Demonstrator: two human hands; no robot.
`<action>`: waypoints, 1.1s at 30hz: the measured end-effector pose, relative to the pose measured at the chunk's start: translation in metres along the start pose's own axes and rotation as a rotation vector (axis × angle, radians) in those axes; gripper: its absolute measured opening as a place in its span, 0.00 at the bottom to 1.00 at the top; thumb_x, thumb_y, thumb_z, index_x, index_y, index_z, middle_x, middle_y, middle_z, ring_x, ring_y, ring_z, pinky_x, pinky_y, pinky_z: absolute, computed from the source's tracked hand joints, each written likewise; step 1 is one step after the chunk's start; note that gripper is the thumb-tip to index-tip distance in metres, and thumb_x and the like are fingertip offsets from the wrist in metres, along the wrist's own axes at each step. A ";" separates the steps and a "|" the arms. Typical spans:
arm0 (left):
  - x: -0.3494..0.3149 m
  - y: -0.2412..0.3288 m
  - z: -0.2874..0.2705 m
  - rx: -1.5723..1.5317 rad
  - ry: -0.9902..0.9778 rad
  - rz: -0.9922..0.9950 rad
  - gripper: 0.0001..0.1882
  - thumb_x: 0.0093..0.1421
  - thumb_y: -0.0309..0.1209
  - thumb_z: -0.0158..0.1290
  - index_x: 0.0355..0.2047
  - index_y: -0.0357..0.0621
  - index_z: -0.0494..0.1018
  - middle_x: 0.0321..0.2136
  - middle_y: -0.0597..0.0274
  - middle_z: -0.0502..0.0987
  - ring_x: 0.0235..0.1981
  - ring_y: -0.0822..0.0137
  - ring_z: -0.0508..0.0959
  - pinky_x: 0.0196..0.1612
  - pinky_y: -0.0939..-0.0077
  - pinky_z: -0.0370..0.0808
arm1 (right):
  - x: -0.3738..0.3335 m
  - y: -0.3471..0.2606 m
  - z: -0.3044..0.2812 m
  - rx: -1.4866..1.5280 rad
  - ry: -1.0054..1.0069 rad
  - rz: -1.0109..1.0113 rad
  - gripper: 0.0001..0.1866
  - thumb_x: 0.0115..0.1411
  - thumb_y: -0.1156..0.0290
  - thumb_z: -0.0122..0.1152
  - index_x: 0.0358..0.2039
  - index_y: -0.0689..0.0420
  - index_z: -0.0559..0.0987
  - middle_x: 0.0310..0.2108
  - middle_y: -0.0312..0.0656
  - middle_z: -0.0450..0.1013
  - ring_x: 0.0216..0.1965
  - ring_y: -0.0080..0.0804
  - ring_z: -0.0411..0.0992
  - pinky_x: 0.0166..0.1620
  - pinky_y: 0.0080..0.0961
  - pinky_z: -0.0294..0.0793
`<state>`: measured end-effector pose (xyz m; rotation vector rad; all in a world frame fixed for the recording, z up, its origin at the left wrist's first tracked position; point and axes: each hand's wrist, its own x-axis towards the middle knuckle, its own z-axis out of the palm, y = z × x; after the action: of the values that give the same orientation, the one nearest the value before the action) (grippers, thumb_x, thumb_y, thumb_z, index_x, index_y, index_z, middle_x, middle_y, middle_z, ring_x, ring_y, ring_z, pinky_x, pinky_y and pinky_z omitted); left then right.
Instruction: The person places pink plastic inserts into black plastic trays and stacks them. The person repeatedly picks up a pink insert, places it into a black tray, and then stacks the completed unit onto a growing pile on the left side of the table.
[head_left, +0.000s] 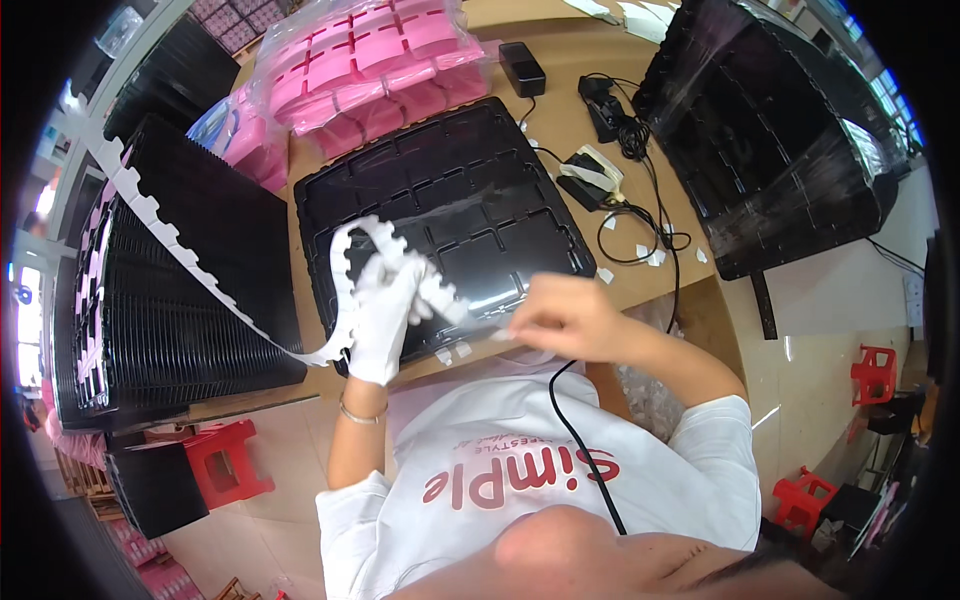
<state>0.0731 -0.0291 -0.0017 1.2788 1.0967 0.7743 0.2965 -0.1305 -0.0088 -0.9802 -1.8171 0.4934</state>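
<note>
My left hand (385,310), in a white glove, is closed on a long white strip with a notched edge (128,182). The strip loops above the glove and trails off to the far left, past a stack of black trays. Bare and pinched, my right hand (568,318) is at the front right edge of a black plastic tray (470,215). A small whitish piece, smeared by motion, shows at its fingertips; its kind is unclear. Beneath both hands lies the tray, with moulded ridges on its surface.
Black trays stand stacked at left (200,250) and right (770,150). Behind the tray sit plastic-wrapped pink trays (375,65). Cables (640,215), a black box-shaped device (522,68) and white scraps (655,257) lie on the brown table. Red stools (228,463) stand on the floor.
</note>
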 end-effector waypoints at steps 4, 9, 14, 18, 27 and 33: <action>-0.029 -0.018 -0.005 -0.056 -0.021 -0.095 0.08 0.63 0.28 0.53 0.40 0.37 0.72 0.29 0.63 0.79 0.17 0.80 0.71 0.18 0.89 0.64 | -0.012 0.038 -0.037 -0.049 -0.021 0.788 0.06 0.52 0.70 0.66 0.29 0.57 0.80 0.17 0.33 0.66 0.21 0.20 0.67 0.24 0.26 0.63; -0.031 -0.024 -0.006 -0.075 -0.064 -0.116 0.10 0.62 0.28 0.54 0.42 0.38 0.72 0.31 0.65 0.80 0.19 0.83 0.71 0.21 0.89 0.66 | -0.008 0.058 -0.041 -0.359 -0.080 0.620 0.10 0.50 0.67 0.68 0.27 0.59 0.77 0.13 0.36 0.61 0.15 0.27 0.60 0.23 0.29 0.57; -0.030 -0.028 -0.007 -0.027 -0.111 -0.125 0.11 0.61 0.27 0.54 0.43 0.37 0.72 0.31 0.65 0.79 0.20 0.83 0.71 0.22 0.89 0.66 | -0.006 0.060 -0.037 -0.419 -0.064 0.609 0.09 0.49 0.67 0.68 0.26 0.58 0.78 0.12 0.36 0.65 0.15 0.27 0.63 0.22 0.30 0.58; -0.033 -0.028 -0.007 -0.054 -0.106 -0.117 0.11 0.61 0.26 0.54 0.44 0.37 0.72 0.31 0.65 0.79 0.20 0.83 0.72 0.22 0.90 0.66 | -0.002 0.053 -0.033 -0.459 -0.065 0.660 0.08 0.48 0.68 0.68 0.24 0.58 0.79 0.12 0.37 0.67 0.14 0.28 0.64 0.21 0.30 0.59; -0.043 -0.031 -0.007 -0.057 0.002 -0.016 0.12 0.59 0.25 0.56 0.44 0.38 0.74 0.34 0.64 0.80 0.27 0.78 0.76 0.28 0.86 0.70 | -0.022 0.013 -0.039 -0.077 -0.222 0.610 0.06 0.51 0.72 0.67 0.26 0.58 0.78 0.18 0.32 0.69 0.23 0.17 0.67 0.27 0.21 0.63; -0.101 -0.058 -0.057 -0.119 -0.369 0.241 0.04 0.57 0.22 0.56 0.33 0.37 0.74 0.35 0.53 0.80 0.29 0.68 0.78 0.34 0.77 0.76 | -0.176 -0.008 -0.094 0.390 0.670 0.844 0.05 0.57 0.76 0.60 0.29 0.55 0.72 0.27 0.29 0.68 0.27 0.15 0.65 0.31 0.15 0.63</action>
<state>-0.0205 -0.1124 -0.0355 1.4003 0.6000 0.7326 0.4122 -0.2847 -0.0618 -1.3944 -0.6276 0.8559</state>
